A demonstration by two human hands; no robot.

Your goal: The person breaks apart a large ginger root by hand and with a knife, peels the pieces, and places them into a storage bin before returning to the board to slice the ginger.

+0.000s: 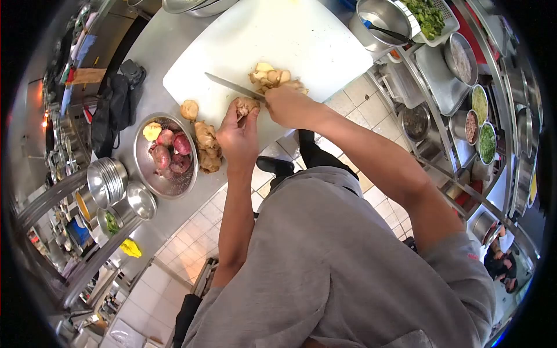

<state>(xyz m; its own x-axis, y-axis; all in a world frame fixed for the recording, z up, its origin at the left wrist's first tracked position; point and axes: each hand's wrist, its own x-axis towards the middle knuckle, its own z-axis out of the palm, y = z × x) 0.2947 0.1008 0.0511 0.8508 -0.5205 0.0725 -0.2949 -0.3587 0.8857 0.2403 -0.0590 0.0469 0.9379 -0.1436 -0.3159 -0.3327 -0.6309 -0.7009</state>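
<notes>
My left hand (237,132) grips a knobby piece of ginger (246,107) at the near edge of the white cutting board (232,46). In my right hand (288,107) is a kitchen knife (232,85), its blade pointing up and to the left across the board. The blade lies just beyond the ginger; whether it touches cannot be made out. Cut ginger pieces (272,76) are heaped on the board past my right hand. More whole ginger (206,145) lies left of my left hand, with one rounder piece (189,109) at the board's corner.
A perforated metal colander (139,168) of red onions (181,144) stands left of the ginger. Metal bowls (107,181) are stacked beyond it. At the upper right are a steel pot (383,40) and a basket of greens (429,20). Shelving with food containers (464,127) runs along the right.
</notes>
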